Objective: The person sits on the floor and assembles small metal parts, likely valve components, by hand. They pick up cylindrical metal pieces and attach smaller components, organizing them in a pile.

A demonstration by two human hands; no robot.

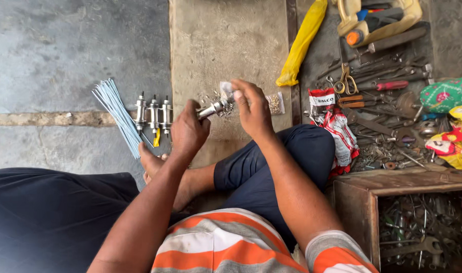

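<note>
Metal hub (213, 108) apparently between both hands

Three metal hubs (153, 114) stand in a row on the floor, a fourth hub (213, 108) is held; one spoke bundle (117, 115), one yellow bag (302, 40), one wooden box (359, 202).

Spokes (115, 115) and three hubs (153, 114) are lying on concrete; scissors (346, 81), screwdriver (387, 86) and yellow bag (301, 43) are resting rightward.

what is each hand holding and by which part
The left hand grips a metal wheel hub by one end of its barrel. The right hand pinches at the hub's other end; whether it also holds a small part cannot be told.
</note>
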